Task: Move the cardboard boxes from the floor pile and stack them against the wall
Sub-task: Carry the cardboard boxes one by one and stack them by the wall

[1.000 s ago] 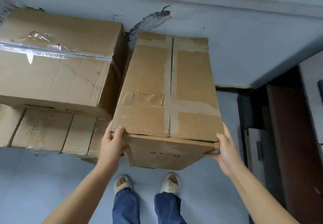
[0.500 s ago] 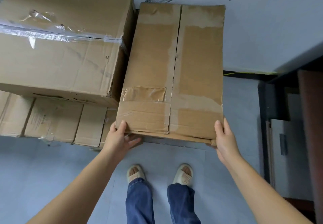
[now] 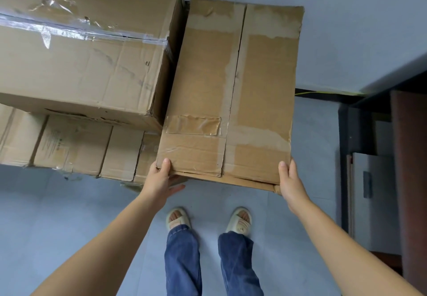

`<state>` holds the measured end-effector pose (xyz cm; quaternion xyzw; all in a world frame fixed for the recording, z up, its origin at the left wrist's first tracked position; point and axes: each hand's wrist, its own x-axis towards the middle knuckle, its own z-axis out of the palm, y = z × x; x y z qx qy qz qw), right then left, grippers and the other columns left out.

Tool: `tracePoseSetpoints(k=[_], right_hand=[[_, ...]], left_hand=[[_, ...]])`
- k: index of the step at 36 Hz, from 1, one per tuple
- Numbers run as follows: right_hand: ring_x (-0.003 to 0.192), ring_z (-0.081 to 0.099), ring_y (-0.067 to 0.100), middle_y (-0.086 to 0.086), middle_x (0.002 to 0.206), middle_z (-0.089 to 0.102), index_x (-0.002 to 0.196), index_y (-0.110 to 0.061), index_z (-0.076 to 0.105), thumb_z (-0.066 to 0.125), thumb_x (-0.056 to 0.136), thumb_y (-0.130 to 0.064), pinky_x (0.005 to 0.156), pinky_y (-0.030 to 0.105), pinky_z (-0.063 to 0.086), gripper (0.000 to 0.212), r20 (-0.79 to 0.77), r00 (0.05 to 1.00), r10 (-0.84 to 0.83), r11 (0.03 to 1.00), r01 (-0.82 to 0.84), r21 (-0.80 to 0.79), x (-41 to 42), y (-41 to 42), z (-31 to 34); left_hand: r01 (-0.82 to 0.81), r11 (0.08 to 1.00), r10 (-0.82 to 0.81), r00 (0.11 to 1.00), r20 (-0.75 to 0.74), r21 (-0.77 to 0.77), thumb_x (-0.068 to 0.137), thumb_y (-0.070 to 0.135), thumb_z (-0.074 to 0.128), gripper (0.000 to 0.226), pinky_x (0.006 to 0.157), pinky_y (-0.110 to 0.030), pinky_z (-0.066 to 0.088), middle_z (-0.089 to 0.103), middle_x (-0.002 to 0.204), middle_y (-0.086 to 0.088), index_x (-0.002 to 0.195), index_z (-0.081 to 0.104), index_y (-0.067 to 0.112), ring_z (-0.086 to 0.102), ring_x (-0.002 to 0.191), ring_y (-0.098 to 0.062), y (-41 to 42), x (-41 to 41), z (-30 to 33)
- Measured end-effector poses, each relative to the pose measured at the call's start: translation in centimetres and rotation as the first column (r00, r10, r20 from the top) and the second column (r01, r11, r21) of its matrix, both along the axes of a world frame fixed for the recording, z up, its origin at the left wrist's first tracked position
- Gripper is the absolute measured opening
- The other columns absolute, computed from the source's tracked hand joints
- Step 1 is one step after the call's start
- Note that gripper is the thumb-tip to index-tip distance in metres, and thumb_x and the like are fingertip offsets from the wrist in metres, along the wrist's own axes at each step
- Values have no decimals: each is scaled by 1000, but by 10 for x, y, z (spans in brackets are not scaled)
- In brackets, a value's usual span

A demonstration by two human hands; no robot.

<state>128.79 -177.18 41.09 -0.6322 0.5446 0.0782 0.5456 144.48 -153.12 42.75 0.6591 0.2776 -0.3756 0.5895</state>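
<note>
A large taped carton (image 3: 76, 55) sits on a row of lower boxes (image 3: 76, 147) at far left, all of them hard against the pale wall (image 3: 358, 30). Just to its right, a tall cardboard box (image 3: 231, 92) stands with its far end at the wall and its left side close beside the carton; whether the two touch cannot be told. A person's left hand (image 3: 161, 180) grips the box's near left corner, thumb laid flat on the top face, the other fingers (image 3: 176, 188) loosely spread and reaching beneath the near edge. The right hand (image 3: 291, 181) clasps the near right corner, thumb pressed on top at the edge, the remaining fingers held close together along the side of the box. Below, the person's feet in pale sandals (image 3: 239, 220) and blue jeans (image 3: 182, 261) stand on a grey tiled floor (image 3: 57, 214). At far right, a dark wooden frame (image 3: 409, 157) runs down the edge of the view.
</note>
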Motion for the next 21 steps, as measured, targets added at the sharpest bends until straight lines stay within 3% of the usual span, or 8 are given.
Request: tracePoseSetpoints(k=[3,6,9,13,18,21], right_hand=[[145,20,21,1,159,20,153,-14,9,26,105,-36,115,33,17,56,-47,997,61,998,-59,30,1,-5,15],[146,17,21,2,161,13,154,-15,5,29,104,-37,117,37,18,59,-88,987,136,990,-133,41,-1,-10,35],[146,21,19,4,160,17,154,-19,7,33,103,-36,116,35,20,59,-54,982,182,983,-181,19,-8,-13,67],[142,28,14,-1,158,24,153,-22,13,37,102,-32,104,23,24,57,69,962,262,965,-262,-14,-19,-6,128],[123,43,-5,-8,145,41,142,-35,28,44,98,-27,84,-4,32,48,276,881,384,923,-358,-142,-49,19,203],[122,45,-12,-18,137,47,132,-46,32,48,89,-40,87,-1,36,47,384,845,372,928,-342,-147,-73,39,243]], left_hand=[[39,998,-37,998,-43,47,102,25,40,29,86,-52,47,55,98,-5,127,41,10,59,94,-27,4,5,8],[114,984,-108,993,-55,136,101,23,43,40,85,-47,49,52,118,-11,138,38,8,53,109,-27,9,11,24],[187,963,-190,982,-3,191,101,24,45,45,86,-43,48,45,138,-13,143,34,12,49,121,-26,15,12,51],[296,931,-329,934,138,213,100,22,44,42,95,-43,47,49,136,-14,141,37,13,51,119,-24,22,5,110],[456,868,-495,773,396,196,99,21,48,33,99,-39,48,62,115,2,131,45,26,59,109,-13,40,-17,195],[510,837,-528,655,540,199,93,30,49,28,92,-29,50,64,113,10,119,48,40,62,105,-3,57,-40,242]])
